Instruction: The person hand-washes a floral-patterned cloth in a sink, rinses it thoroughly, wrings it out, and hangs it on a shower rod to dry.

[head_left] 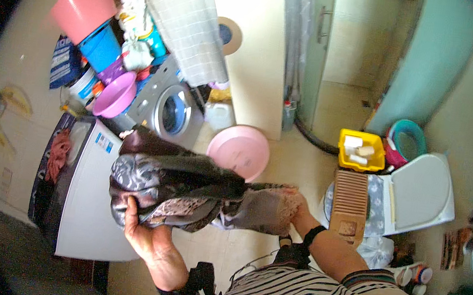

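Note:
A dark, silky garment (183,185) with a grey swirl pattern and pinkish lace hangs stretched between my hands, in front of my body. My left hand (148,240) is closed on its bunched left part, the thumb lying over the fabric. At the other end, my right hand (299,212) grips the lace edge (276,206), its fingers partly hidden by the cloth. Beneath the garment, on the floor, is a round pink basin (240,151). The white top-loading washer (91,206) stands close by my left hand, a reddish cloth (59,154) on its far left side.
A grey front-loading washer (165,102) stands behind, near stacked pink (84,8) and blue (100,46) buckets. On the right are a toilet (422,187), a brown washboard (351,204) and a yellow basket (360,164) holding soap bars. The glass shower door (312,68) is at the back.

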`<state>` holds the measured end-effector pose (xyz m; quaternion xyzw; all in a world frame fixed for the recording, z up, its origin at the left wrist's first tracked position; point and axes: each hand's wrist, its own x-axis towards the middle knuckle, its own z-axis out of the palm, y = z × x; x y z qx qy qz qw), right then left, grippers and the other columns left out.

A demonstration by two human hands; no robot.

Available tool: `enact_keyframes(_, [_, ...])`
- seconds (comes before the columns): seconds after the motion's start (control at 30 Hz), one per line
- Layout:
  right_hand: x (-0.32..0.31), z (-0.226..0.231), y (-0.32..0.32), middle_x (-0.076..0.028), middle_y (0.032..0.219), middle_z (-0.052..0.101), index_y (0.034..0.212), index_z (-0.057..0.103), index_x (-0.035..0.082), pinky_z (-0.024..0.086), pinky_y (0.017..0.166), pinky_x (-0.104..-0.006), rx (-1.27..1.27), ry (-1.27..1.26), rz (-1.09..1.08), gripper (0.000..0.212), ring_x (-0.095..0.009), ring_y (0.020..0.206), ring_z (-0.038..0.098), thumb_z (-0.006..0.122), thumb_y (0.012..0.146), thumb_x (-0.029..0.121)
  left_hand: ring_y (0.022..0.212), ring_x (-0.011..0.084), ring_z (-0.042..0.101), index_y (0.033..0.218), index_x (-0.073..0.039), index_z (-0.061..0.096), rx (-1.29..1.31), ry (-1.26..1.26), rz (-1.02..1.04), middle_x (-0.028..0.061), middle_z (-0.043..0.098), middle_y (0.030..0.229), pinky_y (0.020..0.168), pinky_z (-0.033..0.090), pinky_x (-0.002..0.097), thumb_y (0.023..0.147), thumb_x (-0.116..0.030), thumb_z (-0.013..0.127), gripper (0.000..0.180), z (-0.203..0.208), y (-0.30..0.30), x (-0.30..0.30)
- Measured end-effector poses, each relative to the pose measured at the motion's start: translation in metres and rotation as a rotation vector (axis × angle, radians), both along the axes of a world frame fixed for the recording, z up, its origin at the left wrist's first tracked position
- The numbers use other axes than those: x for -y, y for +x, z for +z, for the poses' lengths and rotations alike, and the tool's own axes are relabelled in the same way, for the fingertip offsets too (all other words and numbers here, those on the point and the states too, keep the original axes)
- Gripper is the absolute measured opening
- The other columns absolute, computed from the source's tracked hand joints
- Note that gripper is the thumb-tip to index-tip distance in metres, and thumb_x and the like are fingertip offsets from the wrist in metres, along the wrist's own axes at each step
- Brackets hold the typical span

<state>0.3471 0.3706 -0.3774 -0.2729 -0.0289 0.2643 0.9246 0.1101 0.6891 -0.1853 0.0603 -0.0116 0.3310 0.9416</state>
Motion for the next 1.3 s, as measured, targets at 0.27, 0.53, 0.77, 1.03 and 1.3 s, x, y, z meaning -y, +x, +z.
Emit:
enact_keyframes(0.27, [-0.022, 0.060, 0.055, -0.018, 0.106, 0.065, 0.106, 0.060, -0.001, 0.053, 0.084, -0.0447, -0.021, -0.199, 0.008, 0.030, -0.032, 0.092, 0.063, 0.043, 0.093, 0.019, 0.123, 0.0346, 0.049, 0.131, -0.003, 0.051, 0.035, 0.068, 0.183, 0.0152, 0.054, 0.133, 0.106, 0.034, 0.0556, 0.090, -0.015, 0.063, 0.045, 0.029, 0.014, 0.002])
enact_keyframes(0.53, [-0.072, 0.062, 0.110, -0.019, 0.108, 0.066, 0.113, 0.058, -0.003, 0.053, 0.090, -0.0443, 0.079, -0.162, 0.293, 0.034, -0.034, 0.097, 0.065, 0.045, 0.090, 0.018, 0.125, 0.0338, 0.048, 0.132, -0.002, 0.051, -0.056, -0.059, 0.265, 0.0171, 0.053, 0.134, 0.109, 0.032, 0.0561, 0.089, -0.014, 0.063, 0.046, 0.031, -0.010, -0.016])
enact_keyframes(0.77, [-0.147, 0.104, 0.105, -0.024, 0.109, 0.065, 0.115, 0.057, -0.007, 0.053, 0.090, -0.0483, 0.174, -0.093, 0.482, 0.042, -0.037, 0.093, 0.066, 0.049, 0.085, 0.021, 0.129, 0.0313, 0.044, 0.135, 0.001, 0.048, 0.025, 0.046, 0.301, 0.0175, 0.048, 0.140, 0.114, 0.027, 0.0494, 0.090, -0.014, 0.060, 0.049, 0.036, -0.031, -0.049])
enact_keyframes(1.03, [-0.178, 0.108, 0.142, -0.022, 0.103, 0.068, 0.106, 0.063, -0.006, 0.053, 0.088, -0.0435, 0.237, -0.079, 0.608, 0.041, -0.035, 0.092, 0.066, 0.051, 0.086, 0.027, 0.129, 0.0327, 0.045, 0.133, -0.002, 0.051, 0.210, 0.142, 0.217, 0.0168, 0.051, 0.137, 0.113, 0.027, 0.0522, 0.091, -0.013, 0.057, 0.043, 0.046, -0.020, -0.043])
enact_keyframes(1.3, [-0.206, 0.068, 0.167, -0.018, 0.110, 0.066, 0.121, 0.056, -0.003, 0.053, 0.091, -0.0455, 0.368, -0.281, 0.591, 0.042, -0.031, 0.096, 0.066, 0.053, 0.088, 0.023, 0.129, 0.0350, 0.045, 0.134, -0.002, 0.050, 0.249, 0.073, 0.238, 0.0180, 0.051, 0.137, 0.111, 0.026, 0.0584, 0.092, -0.017, 0.058, 0.045, 0.048, -0.015, -0.048])
